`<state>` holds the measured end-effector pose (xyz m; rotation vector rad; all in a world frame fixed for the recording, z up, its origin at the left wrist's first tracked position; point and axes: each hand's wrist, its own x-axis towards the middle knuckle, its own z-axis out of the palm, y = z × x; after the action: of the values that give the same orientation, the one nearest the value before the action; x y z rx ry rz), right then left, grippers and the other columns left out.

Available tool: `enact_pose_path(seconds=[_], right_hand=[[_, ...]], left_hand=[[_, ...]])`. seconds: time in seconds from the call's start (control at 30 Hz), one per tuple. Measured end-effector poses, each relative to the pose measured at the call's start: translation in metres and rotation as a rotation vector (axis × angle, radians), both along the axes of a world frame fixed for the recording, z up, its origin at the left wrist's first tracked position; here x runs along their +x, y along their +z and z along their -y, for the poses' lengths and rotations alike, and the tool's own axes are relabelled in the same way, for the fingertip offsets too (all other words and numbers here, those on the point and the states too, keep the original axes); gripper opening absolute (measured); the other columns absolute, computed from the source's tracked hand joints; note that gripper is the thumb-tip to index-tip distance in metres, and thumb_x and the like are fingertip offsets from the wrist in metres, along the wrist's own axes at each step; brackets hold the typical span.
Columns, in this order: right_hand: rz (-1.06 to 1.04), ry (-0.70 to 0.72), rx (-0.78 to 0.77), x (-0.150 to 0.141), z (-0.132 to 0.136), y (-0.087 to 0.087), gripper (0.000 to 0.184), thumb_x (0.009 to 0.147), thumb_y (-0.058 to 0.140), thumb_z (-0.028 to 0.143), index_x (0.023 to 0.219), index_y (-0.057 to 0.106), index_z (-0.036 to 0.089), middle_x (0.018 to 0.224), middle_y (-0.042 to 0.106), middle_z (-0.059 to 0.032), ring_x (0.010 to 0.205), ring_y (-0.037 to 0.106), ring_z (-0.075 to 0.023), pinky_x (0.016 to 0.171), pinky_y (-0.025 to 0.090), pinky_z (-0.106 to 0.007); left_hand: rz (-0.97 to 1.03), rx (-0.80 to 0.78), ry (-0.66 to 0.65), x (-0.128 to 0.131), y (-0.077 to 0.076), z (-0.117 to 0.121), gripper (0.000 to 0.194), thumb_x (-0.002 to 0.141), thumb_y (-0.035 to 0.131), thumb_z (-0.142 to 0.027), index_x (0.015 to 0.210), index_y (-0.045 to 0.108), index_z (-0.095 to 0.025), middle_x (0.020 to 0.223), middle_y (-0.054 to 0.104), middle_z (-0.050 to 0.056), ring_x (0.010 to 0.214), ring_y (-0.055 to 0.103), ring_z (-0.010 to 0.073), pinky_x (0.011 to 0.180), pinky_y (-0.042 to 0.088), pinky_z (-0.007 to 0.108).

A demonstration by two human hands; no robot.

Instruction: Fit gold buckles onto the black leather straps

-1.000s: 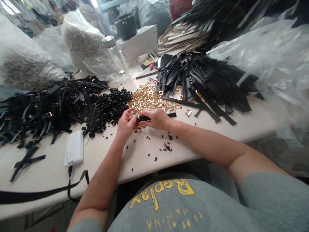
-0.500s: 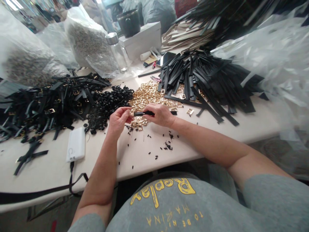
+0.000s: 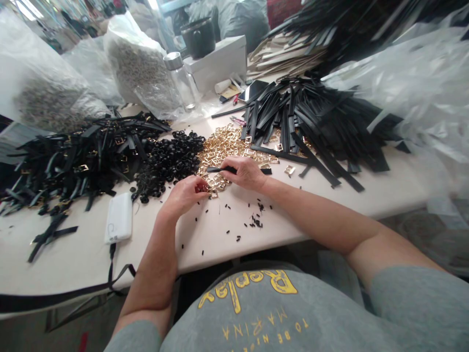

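My right hand [image 3: 245, 173] is closed on a black strap [image 3: 266, 171], whose narrow end sticks out left past the fingertips and whose other end shows behind the hand. To its left, my left hand [image 3: 187, 194] reaches palm down to the near edge of a heap of gold buckles [image 3: 224, 143]. Its thumb and curled fingers are apart, with the fingertips at a few loose buckles [image 3: 217, 183]. No strap is in that hand. Left of the buckles lies a pile of small black loops [image 3: 172, 156].
Loose black straps [image 3: 308, 117] are heaped at right. Straps with buckles [image 3: 84, 156] are piled at left, near a white power bank [image 3: 119, 217] with a cable. Black scraps [image 3: 255, 221] dot the table's front. Behind stand a glass bottle [image 3: 181, 83] and filled plastic bags [image 3: 135, 68].
My left hand has left the strap's end and moved down to the loose buckles. My right hand still holds the strap in nearly the same spot. The view has shifted slightly.
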<state>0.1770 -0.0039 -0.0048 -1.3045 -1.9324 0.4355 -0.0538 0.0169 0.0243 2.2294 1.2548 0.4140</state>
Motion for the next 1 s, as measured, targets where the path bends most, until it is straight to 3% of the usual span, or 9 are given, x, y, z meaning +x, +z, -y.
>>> enact_pose_path(seconds=[0.17,0.27,0.6,0.83,1.0], right_hand=[[-0.013,0.013,-0.015,-0.001,0.0,-0.002,0.011,0.086,0.057,0.026,0.085,0.064,0.018,0.084,0.063,-0.0024,0.075,0.052,-0.0129,0.07,0.036,-0.027],[-0.029,0.012,-0.018,0.0,0.0,-0.001,0.01,0.085,0.057,0.026,0.085,0.064,0.018,0.084,0.063,-0.0026,0.076,0.052,-0.0133,0.07,0.036,-0.027],[-0.124,-0.033,-0.049,0.002,-0.001,-0.002,0.013,0.085,0.059,0.031,0.084,0.064,0.019,0.079,0.063,-0.0013,0.071,0.051,-0.0124,0.067,0.037,-0.027],[-0.155,-0.013,-0.02,0.0,0.002,0.0,0.014,0.085,0.058,0.031,0.085,0.064,0.018,0.082,0.064,-0.0019,0.074,0.054,-0.0125,0.069,0.038,-0.027],[-0.133,0.009,-0.029,-0.001,0.002,0.0,0.012,0.086,0.058,0.028,0.084,0.064,0.018,0.079,0.063,-0.001,0.071,0.052,-0.0115,0.068,0.037,-0.027]], left_hand=[[0.125,-0.154,0.037,0.004,-0.007,0.001,0.008,0.066,0.076,-0.023,0.072,0.071,-0.023,0.064,0.063,-0.001,0.055,0.051,0.013,0.051,0.035,0.023],[0.186,-0.16,0.065,0.003,-0.009,0.0,0.011,0.069,0.075,-0.029,0.077,0.071,-0.022,0.066,0.065,-0.001,0.057,0.053,0.0127,0.053,0.039,0.023],[0.779,-0.454,0.287,0.009,0.011,0.0,0.038,0.065,0.082,-0.046,0.088,0.075,-0.017,0.077,0.073,0.006,0.064,0.067,0.0149,0.064,0.055,0.028],[0.83,-0.387,0.368,0.01,0.002,-0.002,0.033,0.064,0.084,-0.042,0.084,0.076,-0.017,0.074,0.072,0.004,0.061,0.064,0.0112,0.06,0.054,0.023],[0.818,-0.34,0.354,0.01,0.001,0.0,0.029,0.067,0.082,-0.04,0.084,0.077,-0.017,0.072,0.071,0.002,0.06,0.062,0.0104,0.061,0.053,0.023]])
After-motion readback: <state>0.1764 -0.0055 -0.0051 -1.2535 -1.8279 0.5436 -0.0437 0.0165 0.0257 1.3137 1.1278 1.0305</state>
